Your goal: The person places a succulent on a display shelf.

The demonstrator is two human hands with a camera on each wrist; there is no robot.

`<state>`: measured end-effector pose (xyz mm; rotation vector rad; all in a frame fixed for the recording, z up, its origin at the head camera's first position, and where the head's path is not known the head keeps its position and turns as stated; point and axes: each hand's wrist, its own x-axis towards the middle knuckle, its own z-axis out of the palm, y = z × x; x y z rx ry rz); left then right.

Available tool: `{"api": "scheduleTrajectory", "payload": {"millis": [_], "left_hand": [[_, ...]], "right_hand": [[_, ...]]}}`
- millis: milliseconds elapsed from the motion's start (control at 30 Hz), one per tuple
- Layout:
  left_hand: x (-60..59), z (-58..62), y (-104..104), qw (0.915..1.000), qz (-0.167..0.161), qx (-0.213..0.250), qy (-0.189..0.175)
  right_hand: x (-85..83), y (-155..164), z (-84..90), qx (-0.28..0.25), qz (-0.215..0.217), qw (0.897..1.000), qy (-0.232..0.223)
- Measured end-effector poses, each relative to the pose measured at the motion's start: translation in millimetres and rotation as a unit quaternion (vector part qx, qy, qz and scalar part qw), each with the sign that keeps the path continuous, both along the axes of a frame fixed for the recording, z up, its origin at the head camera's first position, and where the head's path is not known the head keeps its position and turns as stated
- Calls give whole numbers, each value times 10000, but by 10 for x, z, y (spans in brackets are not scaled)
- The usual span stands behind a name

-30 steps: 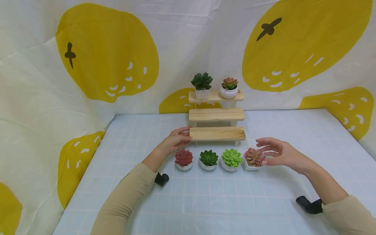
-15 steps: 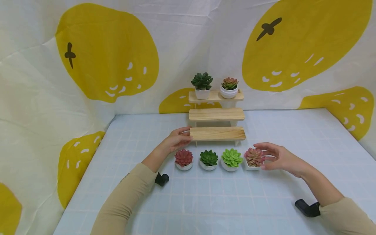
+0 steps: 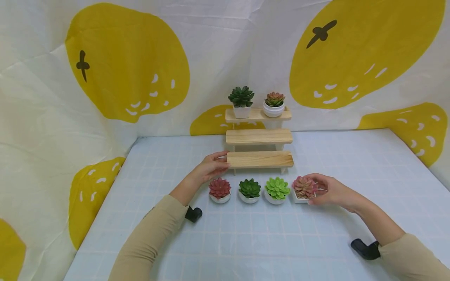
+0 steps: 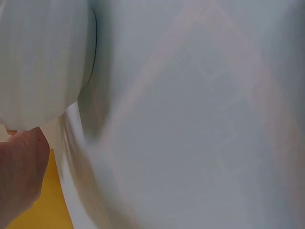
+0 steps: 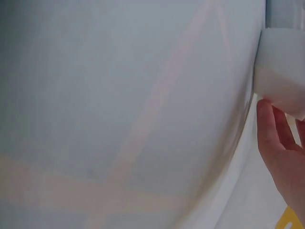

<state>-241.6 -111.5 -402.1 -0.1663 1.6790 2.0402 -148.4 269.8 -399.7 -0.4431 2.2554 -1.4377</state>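
A three-tier wooden plant stand (image 3: 259, 159) stands near the back wall. My left hand (image 3: 211, 168) holds the left end of its lowest shelf, fingers behind and thumb in front. In the left wrist view part of that hand (image 4: 21, 171) shows beyond a white pot (image 4: 43, 57). My right hand (image 3: 328, 190) grips the potted pink succulent (image 3: 304, 188) from its right side, thumb at the front of the square white pot. The right wrist view shows the thumb right at the white pot (image 5: 281, 71); the far fingers are partly hidden behind the plant.
Left of the pink succulent stand a bright green succulent (image 3: 277, 189), a dark green one (image 3: 250, 189) and a red one (image 3: 220, 189), in a row before the stand. Two more potted succulents (image 3: 241, 97) (image 3: 274, 100) occupy the top shelf. A patterned cloth (image 3: 218, 58) hangs behind.
My right hand has moved left and slightly down, closing its fingers and thumb around the pink succulent's pot. The left hand stays at the lowest shelf.
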Motion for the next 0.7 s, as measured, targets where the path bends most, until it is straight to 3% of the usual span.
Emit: {"api": "scheduleTrajectory", "payload": {"millis": [500,700], "left_hand": [[-19,-15,-9,10000,-21,27,28],[-11,-20,-7,10000,-7,-1,20]], "right_hand": [[-18,-32,-12,236,-170,9996,4],[-1,-21,-5,-19,-256,9997,17]]}}
